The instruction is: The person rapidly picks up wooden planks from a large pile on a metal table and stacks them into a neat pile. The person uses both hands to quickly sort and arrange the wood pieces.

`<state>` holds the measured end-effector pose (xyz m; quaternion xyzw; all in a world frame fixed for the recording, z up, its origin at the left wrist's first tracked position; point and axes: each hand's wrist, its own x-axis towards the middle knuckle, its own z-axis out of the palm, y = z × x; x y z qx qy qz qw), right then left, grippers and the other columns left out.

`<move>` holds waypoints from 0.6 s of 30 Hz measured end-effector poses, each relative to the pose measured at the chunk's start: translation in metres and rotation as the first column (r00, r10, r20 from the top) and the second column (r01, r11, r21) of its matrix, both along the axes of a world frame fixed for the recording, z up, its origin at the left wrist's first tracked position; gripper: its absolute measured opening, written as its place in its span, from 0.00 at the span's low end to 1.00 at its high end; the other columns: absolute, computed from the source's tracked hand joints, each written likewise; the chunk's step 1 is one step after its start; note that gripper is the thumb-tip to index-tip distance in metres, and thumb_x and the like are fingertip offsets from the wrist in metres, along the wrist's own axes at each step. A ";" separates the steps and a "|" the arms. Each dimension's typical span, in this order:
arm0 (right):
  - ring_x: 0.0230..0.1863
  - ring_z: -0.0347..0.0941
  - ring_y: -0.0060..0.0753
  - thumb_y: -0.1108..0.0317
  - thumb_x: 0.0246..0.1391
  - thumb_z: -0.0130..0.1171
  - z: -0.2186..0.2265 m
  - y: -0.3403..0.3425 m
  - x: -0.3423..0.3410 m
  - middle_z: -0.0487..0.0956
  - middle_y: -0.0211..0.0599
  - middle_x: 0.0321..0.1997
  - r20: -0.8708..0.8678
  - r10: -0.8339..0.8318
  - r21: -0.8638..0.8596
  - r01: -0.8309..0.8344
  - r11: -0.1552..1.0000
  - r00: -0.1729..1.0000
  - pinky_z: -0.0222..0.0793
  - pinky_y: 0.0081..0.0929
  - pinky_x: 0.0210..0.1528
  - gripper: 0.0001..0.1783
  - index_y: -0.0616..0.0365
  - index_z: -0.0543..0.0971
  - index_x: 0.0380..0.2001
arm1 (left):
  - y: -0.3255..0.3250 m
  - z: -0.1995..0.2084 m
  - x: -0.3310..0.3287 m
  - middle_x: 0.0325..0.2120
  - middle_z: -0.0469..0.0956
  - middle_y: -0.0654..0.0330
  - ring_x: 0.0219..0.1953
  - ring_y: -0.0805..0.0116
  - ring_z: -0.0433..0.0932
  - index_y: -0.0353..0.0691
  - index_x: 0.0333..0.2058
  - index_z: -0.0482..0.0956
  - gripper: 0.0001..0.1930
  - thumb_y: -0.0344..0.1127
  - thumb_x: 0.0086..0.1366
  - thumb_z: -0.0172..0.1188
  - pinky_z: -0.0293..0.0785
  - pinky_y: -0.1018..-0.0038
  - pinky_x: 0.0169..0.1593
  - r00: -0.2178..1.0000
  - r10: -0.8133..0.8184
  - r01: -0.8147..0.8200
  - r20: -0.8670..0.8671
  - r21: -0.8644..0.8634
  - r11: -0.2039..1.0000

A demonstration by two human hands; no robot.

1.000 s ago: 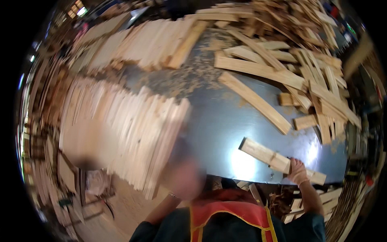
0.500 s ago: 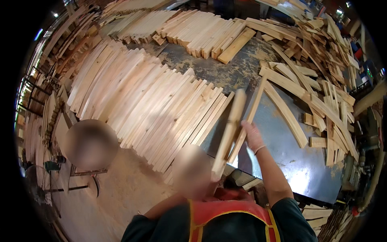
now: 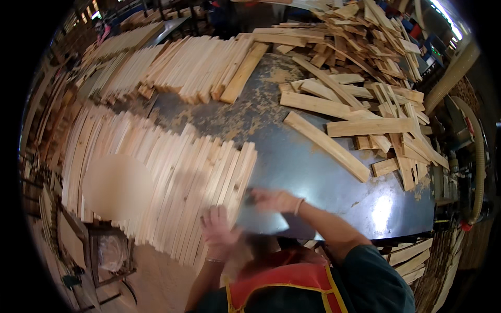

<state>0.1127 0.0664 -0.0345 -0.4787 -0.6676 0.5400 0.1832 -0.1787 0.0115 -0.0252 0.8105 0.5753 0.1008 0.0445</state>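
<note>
A long row of pale wooden boards (image 3: 175,177) lies side by side on the left part of the metal table. My left hand (image 3: 219,232) rests with fingers spread on the near ends of the boards, at the row's right side, holding nothing. Just right of the outermost board (image 3: 244,172), my right hand (image 3: 275,201) hovers over the bare metal. Its fingers reach toward the row, slightly blurred, with no board in them.
A heap of loose boards and offcuts (image 3: 365,62) covers the table's far right. One board (image 3: 326,146) lies slantwise on the metal tabletop (image 3: 292,167). Another row of boards (image 3: 193,68) stands farther back. A wooden frame (image 3: 109,250) sits at lower left.
Both hands have let go of the boards they held. The left hand has come onto the row; the right has moved left. A board now lies across the heap's near side. The view has shifted right.
</note>
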 end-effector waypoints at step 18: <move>0.62 0.76 0.52 0.52 0.49 0.68 0.095 0.108 0.311 0.79 0.49 0.61 0.961 -0.067 0.079 -0.032 0.996 0.267 0.73 0.45 0.59 0.42 0.51 0.71 0.68 | 0.031 0.030 0.043 0.40 0.68 0.52 0.45 0.46 0.69 0.42 0.41 0.70 0.17 0.34 0.53 0.64 0.66 0.50 0.51 0.996 -0.047 0.055 -0.070 0.116 0.992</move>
